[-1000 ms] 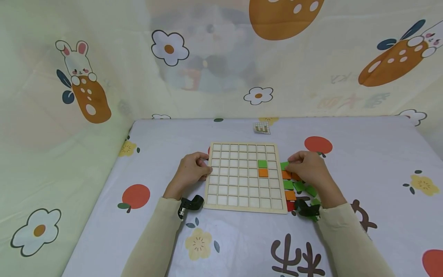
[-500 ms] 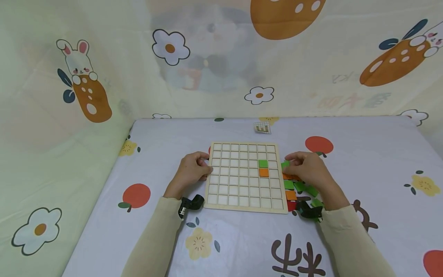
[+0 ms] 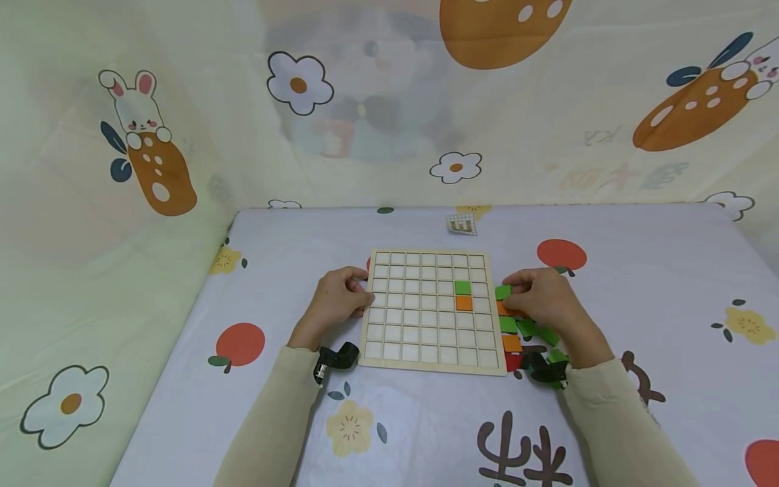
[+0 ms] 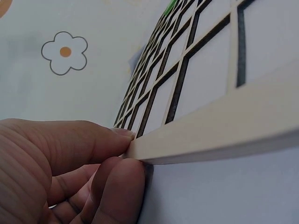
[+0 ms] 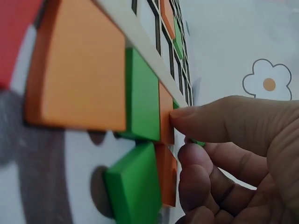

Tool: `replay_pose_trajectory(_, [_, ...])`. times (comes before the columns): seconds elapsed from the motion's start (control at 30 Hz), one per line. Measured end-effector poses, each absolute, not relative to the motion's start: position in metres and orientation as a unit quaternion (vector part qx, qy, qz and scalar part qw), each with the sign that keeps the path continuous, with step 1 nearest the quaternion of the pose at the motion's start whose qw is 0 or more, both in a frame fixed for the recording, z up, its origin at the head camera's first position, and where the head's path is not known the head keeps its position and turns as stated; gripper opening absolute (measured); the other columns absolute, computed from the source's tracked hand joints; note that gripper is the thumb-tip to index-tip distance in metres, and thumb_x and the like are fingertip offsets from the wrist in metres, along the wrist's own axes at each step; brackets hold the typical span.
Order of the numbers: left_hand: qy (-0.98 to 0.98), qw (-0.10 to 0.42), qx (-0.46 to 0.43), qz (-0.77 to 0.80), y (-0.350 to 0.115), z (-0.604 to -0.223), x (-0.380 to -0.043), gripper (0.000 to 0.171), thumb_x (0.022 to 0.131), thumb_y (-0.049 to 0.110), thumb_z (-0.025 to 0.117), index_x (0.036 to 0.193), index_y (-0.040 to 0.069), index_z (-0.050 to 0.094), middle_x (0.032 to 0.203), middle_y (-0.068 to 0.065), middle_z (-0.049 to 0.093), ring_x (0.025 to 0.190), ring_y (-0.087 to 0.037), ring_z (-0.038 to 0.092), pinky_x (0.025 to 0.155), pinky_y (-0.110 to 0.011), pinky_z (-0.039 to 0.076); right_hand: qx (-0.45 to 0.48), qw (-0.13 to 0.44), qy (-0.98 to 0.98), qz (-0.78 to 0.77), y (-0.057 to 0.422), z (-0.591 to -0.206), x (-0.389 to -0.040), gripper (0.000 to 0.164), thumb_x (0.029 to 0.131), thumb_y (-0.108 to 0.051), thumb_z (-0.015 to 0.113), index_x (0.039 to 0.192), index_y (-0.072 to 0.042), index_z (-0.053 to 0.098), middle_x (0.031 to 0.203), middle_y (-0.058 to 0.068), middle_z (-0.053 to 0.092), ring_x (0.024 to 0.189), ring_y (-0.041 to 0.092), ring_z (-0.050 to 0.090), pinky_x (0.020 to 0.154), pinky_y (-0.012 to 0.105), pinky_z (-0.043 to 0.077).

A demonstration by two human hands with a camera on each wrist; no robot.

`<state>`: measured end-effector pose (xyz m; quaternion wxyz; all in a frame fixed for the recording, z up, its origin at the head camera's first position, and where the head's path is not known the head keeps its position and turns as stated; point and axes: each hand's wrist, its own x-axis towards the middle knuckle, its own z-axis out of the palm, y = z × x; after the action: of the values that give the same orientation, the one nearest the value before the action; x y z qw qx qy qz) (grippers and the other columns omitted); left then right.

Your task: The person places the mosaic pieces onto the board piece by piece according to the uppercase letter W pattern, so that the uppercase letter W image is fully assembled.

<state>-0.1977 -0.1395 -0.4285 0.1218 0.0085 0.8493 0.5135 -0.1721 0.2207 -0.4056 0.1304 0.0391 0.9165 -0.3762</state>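
Observation:
A square wooden grid board point(image 3: 420, 336) lies in the middle of the table in the head view. One green tile point(image 3: 462, 288) and one orange tile point(image 3: 464, 303) sit in its cells, one above the other toward the right. My left hand point(image 3: 333, 297) pinches the board's left edge; the left wrist view shows the thumb on top of the frame and the fingers below. Beside the right edge, my right hand point(image 3: 541, 297) pinches a loose green tile point(image 3: 502, 292) between thumb and fingers. In the right wrist view the thumb point(image 5: 219, 116) hides most of that tile.
Loose tiles line the board's right side: orange point(image 3: 511, 343), green point(image 3: 508, 325), red point(image 3: 513, 362), with several more green ones under the right wrist. A small printed grid card point(image 3: 461, 224) lies behind the board. A patterned cloth wall point(image 3: 377, 182) rises at the back.
My right hand has shifted very slightly at the green tile, which tilted a little and now lies flatter beside the board. The left hand and the board have stayed in place.

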Motion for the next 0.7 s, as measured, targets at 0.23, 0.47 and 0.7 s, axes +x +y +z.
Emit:
replay_pose_trajectory(0.23, [0.848, 0.123, 0.01, 0.515, -0.1395, -0.4294, -0.1974, 0.044, 0.09, 0.002, 0.078, 0.132, -0.001, 0.064, 0.085, -0.007, 0.065, 0.061, -0.013, 0.062, 0.057, -0.022, 0.055, 0.034, 0.134, 0.923, -0.36, 0.2223, -0.4008, -0.1722, 0.037, 0.091, -0.016, 0.074, 0.122, 0.005, 0.071, 0.095, 0.013, 0.067, 0.09, 0.027, 0.058, 0.065, 0.031, 0.052])
replay_pose_trajectory(0.47, [0.847, 0.123, 0.01, 0.517, -0.1399, -0.4296, -0.198, 0.044, 0.09, 0.002, 0.078, 0.132, 0.0, 0.064, 0.085, -0.007, 0.065, 0.062, -0.013, 0.063, 0.057, -0.023, 0.055, 0.038, 0.123, 0.932, -0.338, 0.2227, -0.3995, -0.1724, 0.036, 0.089, -0.018, 0.075, 0.118, 0.004, 0.072, 0.088, 0.01, 0.068, 0.086, 0.026, 0.058, 0.061, 0.031, 0.05])
replay_pose_trajectory(0.7, [0.847, 0.122, 0.01, 0.518, -0.1403, -0.4292, -0.1978, 0.044, 0.09, 0.001, 0.078, 0.132, 0.0, 0.064, 0.085, -0.008, 0.065, 0.063, -0.014, 0.063, 0.057, -0.023, 0.056, 0.03, 0.108, 0.936, -0.332, 0.2198, -0.4008, -0.1729, 0.034, 0.09, -0.015, 0.074, 0.118, 0.003, 0.072, 0.093, 0.012, 0.067, 0.088, 0.027, 0.058, 0.061, 0.03, 0.051])
